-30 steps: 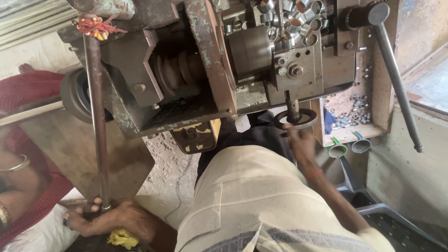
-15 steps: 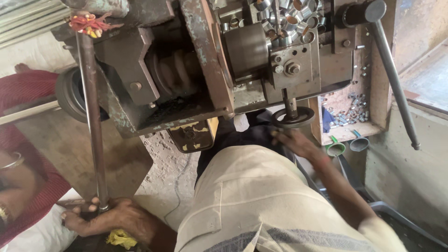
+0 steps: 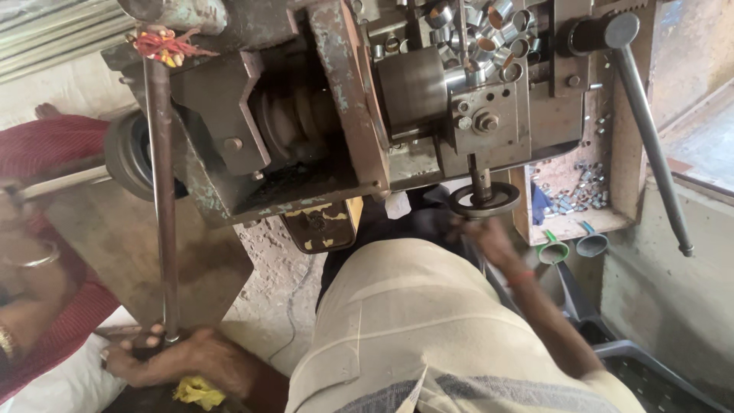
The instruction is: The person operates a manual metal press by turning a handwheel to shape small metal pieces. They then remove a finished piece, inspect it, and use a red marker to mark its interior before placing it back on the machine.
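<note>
My left hand (image 3: 180,359) is closed around the lower end of a long rusty lever rod (image 3: 160,206), which rises to the top of a worn metal machine (image 3: 321,130). A yellow rag (image 3: 197,391) lies under that hand. My right hand (image 3: 485,239) reaches past my cream shirt to a small dark handwheel (image 3: 483,200) under the machine's front, and its fingers grip the wheel's near rim. The hand is blurred. A red thread is tied at the rod's top (image 3: 162,46).
Several shiny metal rings (image 3: 489,34) sit in the machine's top. A wooden tray (image 3: 569,226) with small metal pieces stands at the right, beside a long handle (image 3: 650,130). Another person's arm with bangles and red cloth (image 3: 38,268) is at the left.
My right hand slid slightly down and left along the handwheel's rim. My left hand has stayed on the rod's lower end. The view has shifted a little.
</note>
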